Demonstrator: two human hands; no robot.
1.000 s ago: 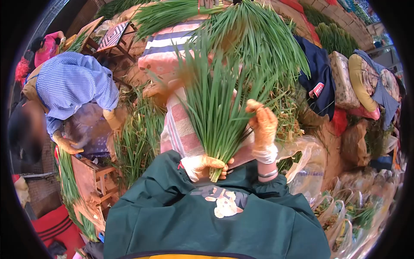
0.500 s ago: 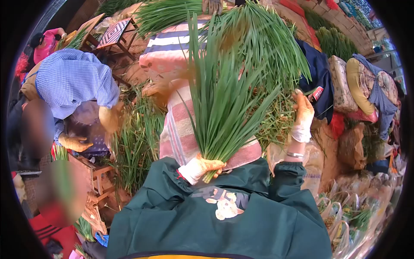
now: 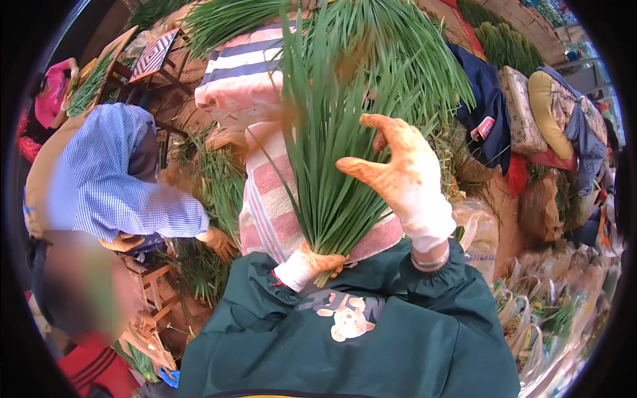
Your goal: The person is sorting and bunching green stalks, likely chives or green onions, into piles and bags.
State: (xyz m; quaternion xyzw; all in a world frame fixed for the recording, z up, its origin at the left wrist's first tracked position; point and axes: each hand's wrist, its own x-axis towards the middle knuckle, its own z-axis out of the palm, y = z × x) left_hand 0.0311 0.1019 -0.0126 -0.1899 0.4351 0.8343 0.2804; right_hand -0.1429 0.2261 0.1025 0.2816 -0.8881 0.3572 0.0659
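A fanned bunch of long green leafy stalks point(image 3: 332, 172), like garlic chives, stands up from my lap. My left hand point(image 3: 313, 260), in a white and orange glove, is closed around its lower end, with short stalk ends poking out below. My right hand point(image 3: 398, 169), gloved the same way, hovers at the bunch's right side with thumb and fingers spread, and nothing is held in it. Under the bunch lies a pink and white striped towel point(image 3: 265, 192) across my legs. Beyond it a large heap of the same stalks point(image 3: 405, 60) rests on striped cloth point(image 3: 242, 63).
On the left, a co-worker in a blue checked garment point(image 3: 113, 166) bends over loose stalks point(image 3: 219, 179). A patterned stool point(image 3: 154, 56) stands behind. Plastic bags point(image 3: 531, 318) with greens lie at lower right, and a dark blue cloth point(image 3: 481, 99) is at the right.
My right hand has come left from the right side to the bunch, fingers still apart. The left hand keeps its hold. The co-worker on the left has bent lower and reached toward the loose stalks.
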